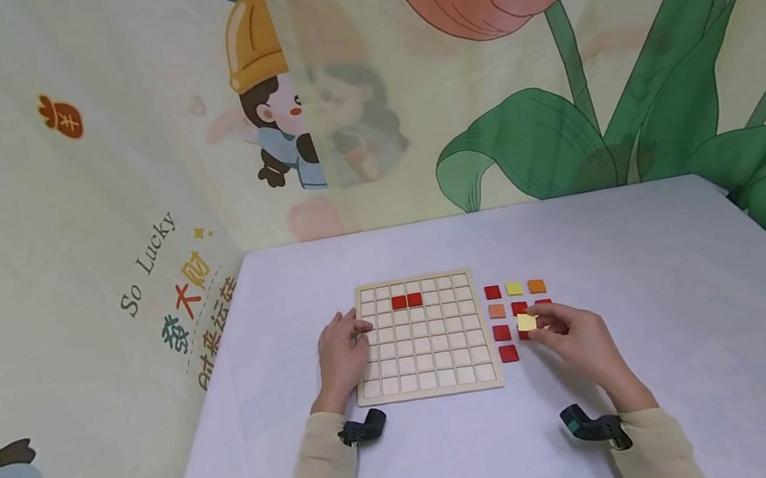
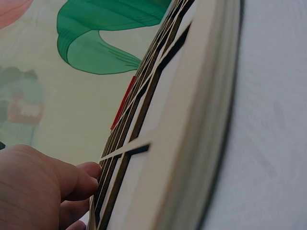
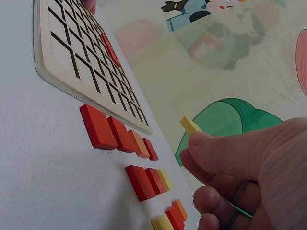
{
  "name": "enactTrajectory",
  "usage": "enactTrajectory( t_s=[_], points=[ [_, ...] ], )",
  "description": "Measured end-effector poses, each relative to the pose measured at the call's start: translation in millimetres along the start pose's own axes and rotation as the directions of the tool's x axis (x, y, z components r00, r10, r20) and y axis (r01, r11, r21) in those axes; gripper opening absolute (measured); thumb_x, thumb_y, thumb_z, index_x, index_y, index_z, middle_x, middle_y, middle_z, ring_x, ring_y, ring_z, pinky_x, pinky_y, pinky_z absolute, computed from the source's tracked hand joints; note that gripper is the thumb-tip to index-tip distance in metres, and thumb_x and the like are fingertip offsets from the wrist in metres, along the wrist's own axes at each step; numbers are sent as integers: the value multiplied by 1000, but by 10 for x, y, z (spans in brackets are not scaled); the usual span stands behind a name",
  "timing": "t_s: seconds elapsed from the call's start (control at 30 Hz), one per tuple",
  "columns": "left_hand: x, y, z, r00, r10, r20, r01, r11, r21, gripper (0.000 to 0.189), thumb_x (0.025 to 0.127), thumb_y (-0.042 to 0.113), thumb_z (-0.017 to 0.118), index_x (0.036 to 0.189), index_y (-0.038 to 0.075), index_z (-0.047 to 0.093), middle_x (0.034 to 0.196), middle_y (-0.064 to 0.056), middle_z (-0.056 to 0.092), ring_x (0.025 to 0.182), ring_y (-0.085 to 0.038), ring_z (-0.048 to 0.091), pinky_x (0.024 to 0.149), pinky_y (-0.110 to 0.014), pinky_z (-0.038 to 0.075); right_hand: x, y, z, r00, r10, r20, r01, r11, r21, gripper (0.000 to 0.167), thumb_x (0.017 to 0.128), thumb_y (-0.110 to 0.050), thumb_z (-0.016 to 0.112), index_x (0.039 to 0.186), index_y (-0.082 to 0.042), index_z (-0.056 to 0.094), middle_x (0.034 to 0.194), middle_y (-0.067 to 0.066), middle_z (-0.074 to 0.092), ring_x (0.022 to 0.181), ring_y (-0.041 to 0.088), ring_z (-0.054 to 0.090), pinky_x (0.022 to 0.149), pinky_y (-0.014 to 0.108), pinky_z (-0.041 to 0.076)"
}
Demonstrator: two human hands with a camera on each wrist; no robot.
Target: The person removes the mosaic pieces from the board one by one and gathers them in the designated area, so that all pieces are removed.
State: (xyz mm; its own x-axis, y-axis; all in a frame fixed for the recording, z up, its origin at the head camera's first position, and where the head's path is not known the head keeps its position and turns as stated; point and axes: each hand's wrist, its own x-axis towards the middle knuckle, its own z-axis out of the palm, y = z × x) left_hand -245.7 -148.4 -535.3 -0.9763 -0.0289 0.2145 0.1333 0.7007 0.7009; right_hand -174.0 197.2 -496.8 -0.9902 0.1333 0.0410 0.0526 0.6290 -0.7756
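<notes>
A square wooden grid board (image 1: 430, 391) lies on the table, with two red tiles (image 1: 407, 301) side by side in its second row from the back. My left hand (image 1: 342, 356) rests at the board's left edge, fingertips touching it. Between thumb and fingers, my right hand (image 1: 578, 337) pinches a pale yellow tile (image 1: 526, 322) just right of the board. This tile (image 3: 190, 125) is raised above the loose tiles in the right wrist view. Part of a red tile (image 1: 524, 334) shows beneath it, and the right hand hides some of the others.
Right of the board, loose tiles stand in rows: several red ones (image 1: 509, 354), an orange one (image 1: 536, 287), a lighter orange one (image 1: 497, 311) and a yellow one (image 1: 514, 288). A white cloth covers the table (image 1: 451, 464). Printed curtains (image 1: 361, 107) hang behind and to the left.
</notes>
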Motion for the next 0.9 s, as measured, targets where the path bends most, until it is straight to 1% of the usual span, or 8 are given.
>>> enactTrajectory(
  t_s=[0.2,0.43,0.9],
  points=[
    [-11,10,-10,1000,-8,6,8,1000,-4,17,91,5,56,96,10,71,144,-12,51,143,-31,31,120,-47,15,-49,25,-33,1000,20,7,-20,1000,-9,36,87,-15,73,122,-6,66,102,12,64,87,23,55,58,18,51],
    [-12,23,-19,1000,-4,2,4,1000,-7,16,91,5,57,95,10,71,144,-12,52,143,-32,32,120,-47,15,-59,46,-72,1000,7,-15,-7,1000,-30,33,87,-13,73,119,-6,67,98,10,61,83,23,51,54,19,47],
    [-10,36,-16,1000,-19,6,19,1000,-11,15,91,5,57,95,11,71,144,-11,51,143,-32,31,121,-47,15,-69,80,-132,1000,22,-1,-22,999,-34,34,87,-12,72,120,-4,66,100,12,61,84,24,51,54,19,48]
  ],
)
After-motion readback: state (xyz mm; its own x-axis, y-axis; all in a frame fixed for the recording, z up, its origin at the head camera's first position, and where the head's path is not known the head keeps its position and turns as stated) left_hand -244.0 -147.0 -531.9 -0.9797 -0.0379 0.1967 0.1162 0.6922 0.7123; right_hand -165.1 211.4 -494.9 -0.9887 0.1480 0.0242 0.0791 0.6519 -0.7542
